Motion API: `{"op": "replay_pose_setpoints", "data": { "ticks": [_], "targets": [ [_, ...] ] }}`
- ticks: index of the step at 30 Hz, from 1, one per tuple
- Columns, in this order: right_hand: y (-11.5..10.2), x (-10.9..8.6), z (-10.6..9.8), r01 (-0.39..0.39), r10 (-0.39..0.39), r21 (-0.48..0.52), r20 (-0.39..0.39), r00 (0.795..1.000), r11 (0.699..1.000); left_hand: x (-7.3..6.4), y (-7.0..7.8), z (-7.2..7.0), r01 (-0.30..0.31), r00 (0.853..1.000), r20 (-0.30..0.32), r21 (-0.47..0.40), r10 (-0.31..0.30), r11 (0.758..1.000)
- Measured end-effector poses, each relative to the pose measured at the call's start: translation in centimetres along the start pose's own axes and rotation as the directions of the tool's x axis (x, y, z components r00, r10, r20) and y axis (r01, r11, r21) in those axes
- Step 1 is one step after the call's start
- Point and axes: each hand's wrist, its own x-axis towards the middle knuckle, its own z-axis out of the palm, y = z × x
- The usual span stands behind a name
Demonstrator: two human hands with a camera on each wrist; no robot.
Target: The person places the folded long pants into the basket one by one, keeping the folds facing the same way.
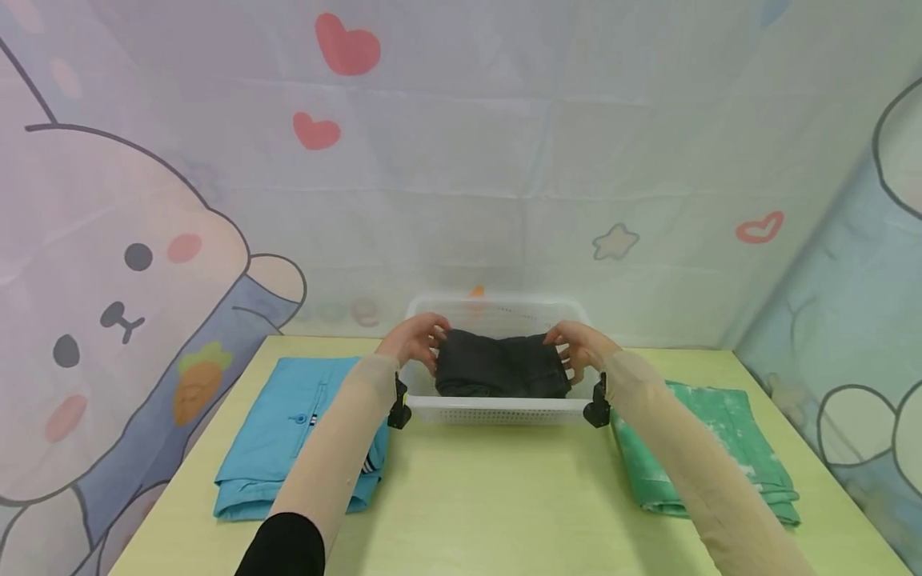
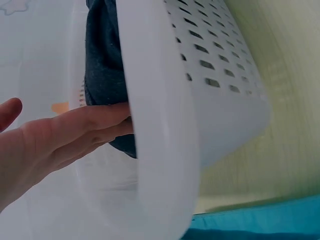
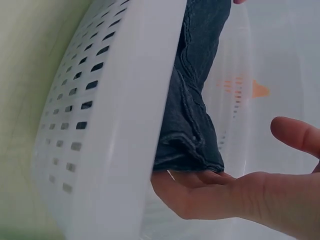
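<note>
A folded dark garment, seemingly denim in the right wrist view, lies inside a white plastic basket at the back of the table. My left hand is at its left end. In the left wrist view the fairly straight fingers touch the cloth, the thumb standing apart. At the other end is my right hand. Its fingers rest against the garment's edge, partly under it in the right wrist view, with the thumb clear of the cloth. The basket's rim hides some fingertips.
Folded blue clothing lies on the table left of the basket, partly behind my left forearm. On the right is a folded green and white garment, partly covered by my right forearm. A printed curtain hangs behind the table.
</note>
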Motion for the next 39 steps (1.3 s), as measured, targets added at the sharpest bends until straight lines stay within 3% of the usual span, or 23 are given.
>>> {"op": "replay_pose_setpoints", "data": {
  "ticks": [8, 12, 17, 23, 27, 32, 39],
  "targets": [
    [-0.2, -1.1, -0.8, 0.001, 0.002, -0.046, 0.065, 0.998, 0.999, -1.1, 0.6, -0.2, 0.005, 0.999, 0.035, 0.005, -0.005, 1.0],
    [-0.6, -1.8, -1.0, 0.003, 0.0, -0.056, 0.067, 0.998, 0.998, -1.5, 1.2, 0.2, -0.006, 1.0, -0.025, 0.055, 0.007, 0.998],
    [-0.8, -2.6, -1.1, 0.016, -0.01, -0.112, 0.054, 0.998, 0.994, -2.0, 1.2, 0.5, 0.023, 0.995, -0.102, 0.071, -0.015, 0.997],
    [-0.4, -3.1, -1.4, 0.078, -0.053, -0.175, 0.142, 0.988, 0.981, -2.3, 0.9, 0.5, 0.089, 0.996, -0.006, 0.092, -0.089, 0.992],
    [0.3, -2.9, -1.1, 0.079, -0.024, -0.26, 0.21, 0.977, 0.962, -2.1, 0.6, 0.4, 0.124, 0.99, 0.048, 0.139, -0.132, 0.983],
    [1.7, -2.3, -0.6, 0.029, 0.042, -0.319, 0.211, 0.977, 0.947, -1.6, -0.1, 0.6, 0.139, 0.988, 0.049, 0.17, -0.149, 0.976],
    [2.6, -1.2, -0.7, 0.043, 0.054, -0.418, 0.217, 0.975, 0.907, -0.9, -0.9, 0.4, 0.146, 0.985, 0.048, 0.257, -0.163, 0.955]
  ]
}}
